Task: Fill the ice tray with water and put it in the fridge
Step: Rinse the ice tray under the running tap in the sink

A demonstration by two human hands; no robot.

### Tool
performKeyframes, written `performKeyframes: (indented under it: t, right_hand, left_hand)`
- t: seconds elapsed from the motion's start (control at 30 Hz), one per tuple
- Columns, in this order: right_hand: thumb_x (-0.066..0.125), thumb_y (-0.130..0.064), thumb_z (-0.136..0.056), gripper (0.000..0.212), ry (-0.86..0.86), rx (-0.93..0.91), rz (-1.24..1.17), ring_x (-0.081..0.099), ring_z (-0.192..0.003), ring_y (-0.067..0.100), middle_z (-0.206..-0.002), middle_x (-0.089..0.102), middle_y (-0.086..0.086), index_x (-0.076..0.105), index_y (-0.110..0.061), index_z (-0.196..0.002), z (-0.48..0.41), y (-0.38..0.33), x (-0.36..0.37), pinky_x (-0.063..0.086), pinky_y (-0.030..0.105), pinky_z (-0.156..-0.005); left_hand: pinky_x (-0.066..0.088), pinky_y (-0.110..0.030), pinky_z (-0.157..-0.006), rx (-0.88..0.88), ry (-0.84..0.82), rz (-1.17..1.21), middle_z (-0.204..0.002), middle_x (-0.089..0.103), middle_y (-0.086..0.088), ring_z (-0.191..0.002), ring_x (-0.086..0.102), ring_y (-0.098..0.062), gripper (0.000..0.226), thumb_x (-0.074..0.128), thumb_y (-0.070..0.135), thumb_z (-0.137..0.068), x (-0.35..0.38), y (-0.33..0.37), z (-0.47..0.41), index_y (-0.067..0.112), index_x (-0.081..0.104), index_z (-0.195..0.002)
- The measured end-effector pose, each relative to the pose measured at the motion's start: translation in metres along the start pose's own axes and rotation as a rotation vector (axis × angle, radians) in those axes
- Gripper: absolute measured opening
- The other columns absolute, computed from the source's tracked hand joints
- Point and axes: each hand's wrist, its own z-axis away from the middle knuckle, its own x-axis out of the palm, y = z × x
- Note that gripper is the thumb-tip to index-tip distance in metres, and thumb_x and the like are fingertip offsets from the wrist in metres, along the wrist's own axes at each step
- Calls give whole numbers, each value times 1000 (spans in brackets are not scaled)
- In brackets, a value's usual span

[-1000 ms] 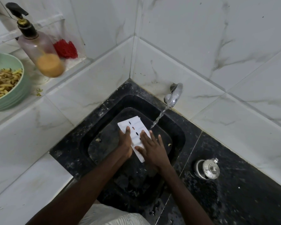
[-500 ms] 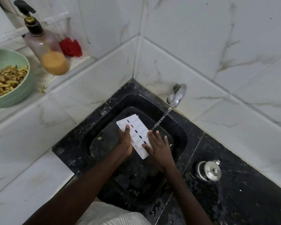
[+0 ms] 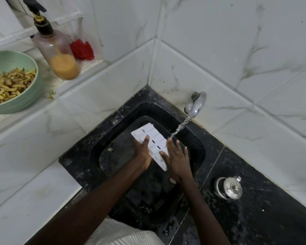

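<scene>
White-tiled corner, black stone sink. Ice tray is held over the basin, long axis running far-left to near-right. Left hand grips its left long edge, thumb on top. Right hand lies flat on the right edge, fingers straight. Tap stream lands at the right edge, by the right fingertips. Judged: the tray must shift right.

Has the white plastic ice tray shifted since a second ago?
Yes, slightly: the white plastic ice tray has edged away from the person, closer to the fixed chrome wall tap.
</scene>
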Motion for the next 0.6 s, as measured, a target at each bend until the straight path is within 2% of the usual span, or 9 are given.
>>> performKeyframes:
  t: [0.07, 0.1, 0.17, 0.23, 0.33, 0.43, 0.53, 0.6]
  right_hand:
    - [-6, -79, -93, 93, -3, -37, 15, -11, -159, 14, -170, -1, -11, 8, -24, -166, -3, -5, -1, -10, 46, -128]
    - [-7, -80, -93, 94, -9, -76, 28, -11, -159, 13, -169, -2, -12, 9, -24, -166, -1, -8, -1, -9, 47, -129]
    - [-6, -80, -94, 92, -14, -132, 39, -13, -158, 11, -169, -2, -13, 11, -25, -166, 5, -11, 1, -8, 47, -129]
    - [-6, -81, -93, 92, -8, -104, 20, -14, -158, 10, -169, -1, -14, 11, -27, -166, 6, -6, 2, -10, 47, -129]
    - [-9, -83, -90, 96, -23, -10, -14, -14, -158, 12, -171, 0, -11, 7, -27, -166, -3, 5, 1, -12, 45, -128]
    - [-7, -80, -93, 92, -20, -55, -10, -14, -158, 12, -171, -2, -10, 5, -26, -166, -6, -4, 2, -10, 47, -129]
    - [-8, -82, -92, 92, -28, -151, 35, -17, -157, 10, -170, -6, -14, 5, -28, -166, 3, -9, 7, -10, 48, -128]
    - [-10, -82, -91, 93, -21, -118, 30, -17, -157, 9, -169, -6, -16, 6, -29, -166, 5, -2, 7, -12, 46, -128]
  left_hand:
    - [58, -57, -94, -7, -4, 14, -139, 63, -16, -118, 68, -34, 54, 62, 12, -101, 4, 1, 6, 17, 40, -150]
    - [57, -59, -95, -3, -8, 20, -139, 63, -17, -118, 68, -36, 53, 61, 11, -102, 4, 1, 5, 17, 40, -150]
    - [59, -58, -90, -11, 2, 34, -137, 64, -17, -116, 69, -36, 54, 60, 10, -102, 3, 5, 3, 18, 39, -151]
    - [60, -56, -89, -8, 18, 31, -137, 64, -16, -114, 70, -33, 56, 61, 11, -102, -1, 7, -2, 19, 38, -152]
    - [57, -60, -93, -11, -10, 18, -138, 63, -16, -115, 69, -34, 59, 62, 11, -101, -3, 1, -2, 19, 36, -153]
    - [54, -60, -100, -3, -20, 25, -137, 64, -17, -118, 68, -34, 50, 59, 8, -102, -1, -5, -2, 14, 42, -148]
    - [60, -54, -89, -9, 4, 36, -132, 66, -15, -107, 71, -30, 43, 57, 8, -104, 0, 1, -2, 14, 45, -145]
    - [63, -46, -79, -15, 5, 37, -130, 67, -13, -99, 72, -25, 42, 57, 9, -104, -4, 3, -4, 15, 45, -143]
